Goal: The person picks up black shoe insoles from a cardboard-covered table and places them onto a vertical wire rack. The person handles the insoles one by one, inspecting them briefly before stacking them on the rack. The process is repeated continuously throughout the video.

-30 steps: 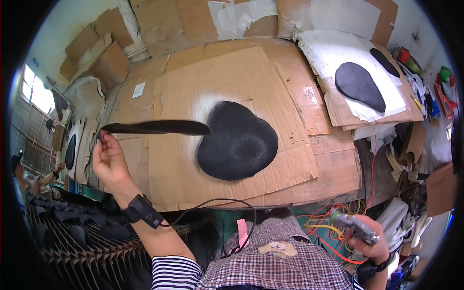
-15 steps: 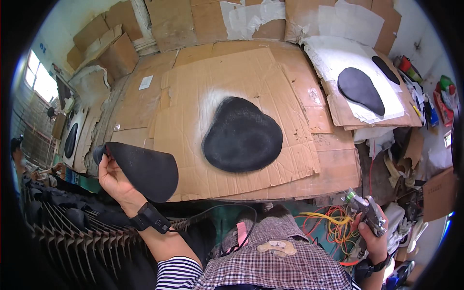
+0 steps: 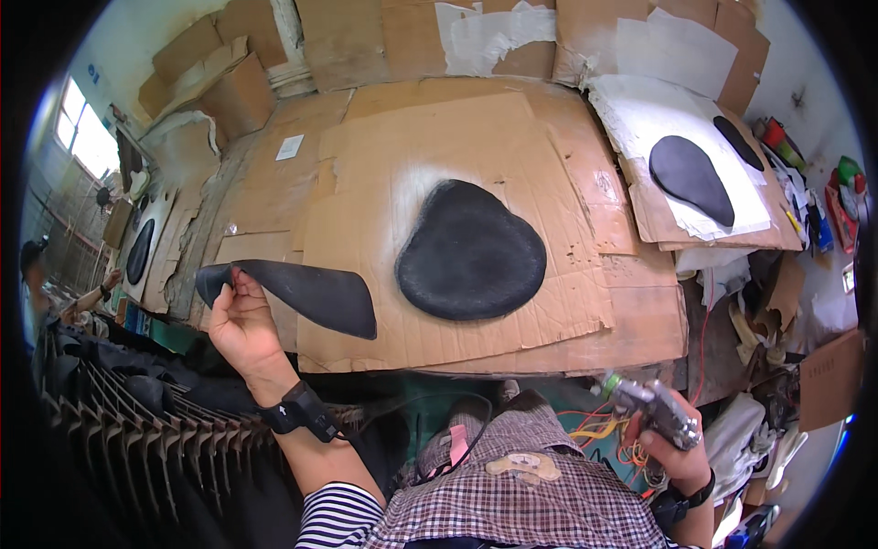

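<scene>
Head view: left hand (image 3: 247, 334) pinches a black sheet (image 3: 320, 293), right hand (image 3: 679, 450) clasps a spray gun (image 3: 660, 414); cardboard (image 3: 357, 210) bears a rounded pad (image 3: 471, 252).

the black sheet (image 3: 320, 295) has swung up and right; the spray gun (image 3: 656, 409), left.

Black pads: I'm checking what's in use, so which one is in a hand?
The bent pad, held up in the left hand; the middle pad, the pair at right and the far-left pad all lie flat.
</scene>
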`<state>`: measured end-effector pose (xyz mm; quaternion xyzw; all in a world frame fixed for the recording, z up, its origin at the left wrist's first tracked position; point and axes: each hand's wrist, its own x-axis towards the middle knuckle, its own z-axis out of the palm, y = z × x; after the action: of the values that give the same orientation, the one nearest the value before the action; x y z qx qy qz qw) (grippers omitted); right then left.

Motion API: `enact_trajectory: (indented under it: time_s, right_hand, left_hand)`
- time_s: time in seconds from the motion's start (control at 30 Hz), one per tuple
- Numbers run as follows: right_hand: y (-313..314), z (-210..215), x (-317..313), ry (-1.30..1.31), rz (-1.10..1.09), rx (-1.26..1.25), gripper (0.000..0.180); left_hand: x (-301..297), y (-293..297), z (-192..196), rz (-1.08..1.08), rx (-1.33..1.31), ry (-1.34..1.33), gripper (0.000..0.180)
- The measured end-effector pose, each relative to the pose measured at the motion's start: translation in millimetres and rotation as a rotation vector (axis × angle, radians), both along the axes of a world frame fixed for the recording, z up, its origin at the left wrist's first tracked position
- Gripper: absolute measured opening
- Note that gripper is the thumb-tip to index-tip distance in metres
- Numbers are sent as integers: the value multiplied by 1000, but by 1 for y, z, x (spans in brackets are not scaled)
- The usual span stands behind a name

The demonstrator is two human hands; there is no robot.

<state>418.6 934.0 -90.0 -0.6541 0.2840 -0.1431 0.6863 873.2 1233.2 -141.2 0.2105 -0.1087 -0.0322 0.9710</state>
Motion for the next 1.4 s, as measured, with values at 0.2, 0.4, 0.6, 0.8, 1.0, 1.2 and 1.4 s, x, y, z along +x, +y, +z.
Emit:
enact_trajectory:
  time_s: [0.2,0.4,0.6,0.8,1.0,1.2,1.4]
  right_hand:
    - [-1,4,28,-30,-293,-111,55]
    - [-6,2,-4,74,-294,-203,53]
    - [0,11,-29,162,-102,-106,61]
    - [-1,14,-2,-24,-239,-96,67]
    - [-9,10,-30,132,28,-210,56]
    - [-5,10,-21,50,-57,-111,55]
    - [-2,6,-36,87,22,-181,56]
  left_hand:
    - [-12,-2,-5,14,5,57,23]
    - [-14,-3,-4,-23,45,92,20]
    - [-8,-11,-11,41,109,107,20]
    - [-15,-25,-3,-53,48,99,21]
    - [-17,-24,-9,-60,38,72,21]
    - [-21,-34,-10,-81,16,103,20]
    - [-21,-40,-4,-30,70,113,19]
